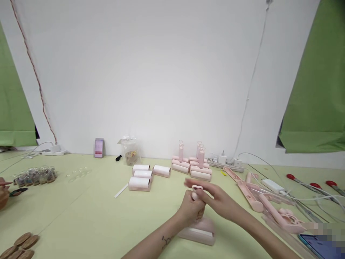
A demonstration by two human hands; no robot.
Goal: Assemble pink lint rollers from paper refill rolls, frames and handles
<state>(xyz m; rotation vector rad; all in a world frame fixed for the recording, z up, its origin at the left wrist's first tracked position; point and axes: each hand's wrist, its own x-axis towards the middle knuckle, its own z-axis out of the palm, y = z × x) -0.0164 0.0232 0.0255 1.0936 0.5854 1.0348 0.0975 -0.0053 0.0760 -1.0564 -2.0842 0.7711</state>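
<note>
My left hand (190,208) is closed around a small pink part, whose looped top (197,187) shows above the fist. My right hand (215,198) touches the top of that part, its thumb against it and its fingers stretched out over the left fist. Just below both hands, a pink roller piece with a white roll (198,233) lies on the table. Behind them stand several pink rollers with upright handles (201,169).
White rolls (139,183) and a white strip (121,190) lie left of centre. Pink plastic parts (249,196), cables and a phone (320,246) are at the right. Glass jars (35,176), wooden pieces (23,239) and another person's hand (3,192) are at the left.
</note>
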